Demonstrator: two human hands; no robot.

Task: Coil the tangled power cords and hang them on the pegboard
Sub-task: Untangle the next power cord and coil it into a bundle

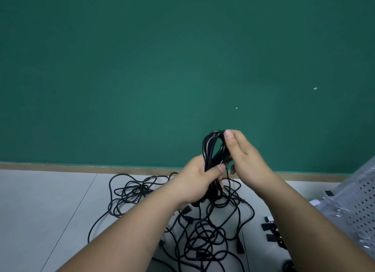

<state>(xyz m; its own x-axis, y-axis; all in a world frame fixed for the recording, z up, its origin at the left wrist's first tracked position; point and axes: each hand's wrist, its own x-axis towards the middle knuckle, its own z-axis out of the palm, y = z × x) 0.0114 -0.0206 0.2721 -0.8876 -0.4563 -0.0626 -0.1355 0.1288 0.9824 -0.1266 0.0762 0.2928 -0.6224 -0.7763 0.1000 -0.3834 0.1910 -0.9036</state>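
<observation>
Black coiled cord (212, 150) is held up in front of the green wall (162, 69), above the floor (40, 211). It forms a narrow elongated loop with its long axis roughly upright in the head view, the rounded top end pointing up toward the wall and the lower end running down through the left hand (195, 181).

Left hand is clenched round the lower half of the coil, thumb laid across the front strands. Right hand (244, 157) grasps the upper half from the right side, thumb tip pressed on the top of the loop and fingers wrapped behind; how far they close I cannot tell exactly, but one fingertip shows curled back just below the coil.

Loose strands drop from the bundle into the tangled cords (205, 233) on the floor directly under the hands — several plugs (239, 246) lie among them. A second tangle (132, 190) sits to the left, near the wooden baseboard (60, 166).

Pegboard (363, 202) — pale perforated panel — leans tilted at the right edge. Small black clips (271, 232) lie on the floor just beside it, partly hidden by the right forearm.
</observation>
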